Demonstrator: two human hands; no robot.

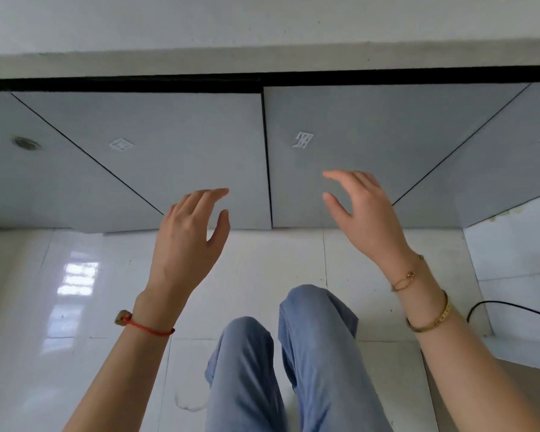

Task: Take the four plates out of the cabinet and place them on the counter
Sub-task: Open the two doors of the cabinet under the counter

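Looking down at two closed grey cabinet doors (144,157) under the counter (262,62), with a thin dark seam (267,157) running between them. Can't see any plates from here, so no idea which side they're behind. My left hand (189,235) and right hand (363,213) are both up in front of the doors, one on each side of the seam, fingers loose and spread, holding nothing, and I can't tell if they touch the doors. Plenty of white tiled floor (75,307) below. Knees in jeans (293,353) sit between my arms, and a black cable (512,310) lies off right.
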